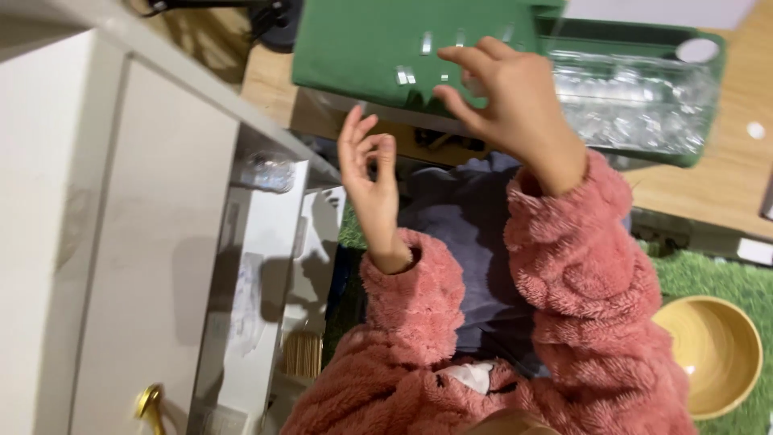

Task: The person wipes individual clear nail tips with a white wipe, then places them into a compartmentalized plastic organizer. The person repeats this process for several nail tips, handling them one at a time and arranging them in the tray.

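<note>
The right hand [507, 89] rests open-fingered on the green lid [403, 44], gripping nothing. Beside it, the green tray [644, 97] holds clear plastic. The left hand [370, 173] hovers loosely curled, empty.

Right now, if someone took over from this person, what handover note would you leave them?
Left hand: raised, fingers loosely curled, holding nothing.
Right hand: fingers spread on the green tray lid, nothing gripped.
Things: the lid lies at the desk edge, beside the green tray filled with clear ice-like pieces. A wooden bowl sits on the green mat.
Done: cannot tell.
Left: lid is off the tray; its contents look untouched.
</note>
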